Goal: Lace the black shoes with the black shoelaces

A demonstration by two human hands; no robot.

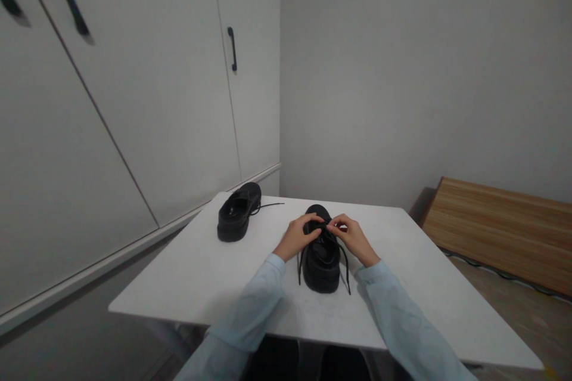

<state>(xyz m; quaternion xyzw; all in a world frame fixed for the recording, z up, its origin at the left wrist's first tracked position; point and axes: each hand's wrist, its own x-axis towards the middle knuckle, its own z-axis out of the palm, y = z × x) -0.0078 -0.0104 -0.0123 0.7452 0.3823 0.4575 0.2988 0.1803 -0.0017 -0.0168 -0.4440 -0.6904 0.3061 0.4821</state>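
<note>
Left hand (300,234) and right hand (355,238) pinch laces (326,228) on the nearer shoe (322,273). Another shoe (235,226) sits at its ten o'clock.

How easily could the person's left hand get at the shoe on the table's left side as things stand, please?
Fairly easily, it seems: yes, the left hand is at the other shoe, but only white tabletop shows between it and the left-side shoe.

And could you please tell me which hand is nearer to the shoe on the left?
Left. The left hand is to the right of that shoe, not touching it; the right hand is farther right, beyond the left hand.
</note>
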